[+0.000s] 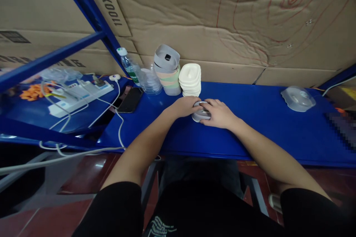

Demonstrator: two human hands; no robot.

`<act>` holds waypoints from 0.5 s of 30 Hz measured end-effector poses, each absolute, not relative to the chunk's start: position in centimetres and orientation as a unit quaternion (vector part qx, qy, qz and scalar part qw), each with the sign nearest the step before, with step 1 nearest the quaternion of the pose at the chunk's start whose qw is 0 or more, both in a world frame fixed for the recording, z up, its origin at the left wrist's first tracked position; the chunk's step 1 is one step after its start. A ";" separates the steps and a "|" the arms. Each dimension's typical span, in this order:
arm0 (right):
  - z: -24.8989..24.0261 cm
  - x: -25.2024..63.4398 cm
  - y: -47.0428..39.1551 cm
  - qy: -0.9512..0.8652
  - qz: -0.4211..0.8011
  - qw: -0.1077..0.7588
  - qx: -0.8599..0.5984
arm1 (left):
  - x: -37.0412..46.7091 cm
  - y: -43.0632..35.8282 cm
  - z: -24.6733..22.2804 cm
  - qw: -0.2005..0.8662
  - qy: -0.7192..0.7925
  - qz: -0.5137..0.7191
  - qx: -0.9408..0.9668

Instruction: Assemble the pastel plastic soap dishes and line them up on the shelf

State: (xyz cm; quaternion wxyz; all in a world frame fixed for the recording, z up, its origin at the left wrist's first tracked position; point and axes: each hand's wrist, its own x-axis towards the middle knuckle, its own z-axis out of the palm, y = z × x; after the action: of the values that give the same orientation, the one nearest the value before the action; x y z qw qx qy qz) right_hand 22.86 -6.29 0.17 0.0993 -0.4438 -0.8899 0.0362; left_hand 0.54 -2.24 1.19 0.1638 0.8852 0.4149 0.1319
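Observation:
Both of my hands are on a small grey lid-like piece [198, 115] at the middle of the blue table [239, 137]. My left hand [185, 106] grips its left and far side with bent fingers. From the right, my right hand [219, 114] holds the same piece, its thumb and fingers curled over the rim. Just beyond my hands stands a stack of cream lids [190, 77]. Left of that stack is a taller stack of grey, green and peach containers [168, 76].
Clear plastic cups [151, 81] and a bottle [129, 66] stand at the back left, near a phone [130, 100]. Further left are a power strip [80, 98], cables and orange pieces [35, 92]. A clear lid [298, 98] lies at right. Cardboard [194, 40] lines the back.

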 end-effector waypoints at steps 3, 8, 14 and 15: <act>0.4 22.7 -6.7 -0.893 0.009 0.093 -0.441 | 0.4 -2.1 1.1 0.149 0.419 0.148 0.883; 1.2 22.5 -7.3 -0.901 -0.009 0.088 -0.424 | 0.2 -2.2 1.4 0.127 0.424 0.158 0.883; 1.1 22.8 -7.0 -0.904 0.002 0.085 -0.420 | 0.4 -2.4 1.2 0.122 0.423 0.144 0.887; 1.0 22.9 -6.9 -0.905 0.007 0.084 -0.418 | 0.5 -2.4 1.1 0.124 0.420 0.139 0.888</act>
State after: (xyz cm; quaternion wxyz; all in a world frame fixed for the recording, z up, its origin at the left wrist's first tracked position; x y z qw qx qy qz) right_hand 22.91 -6.89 1.02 0.0843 -0.4180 -0.9045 0.0071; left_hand 0.46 -2.45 1.14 0.1239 0.8881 0.4202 0.1391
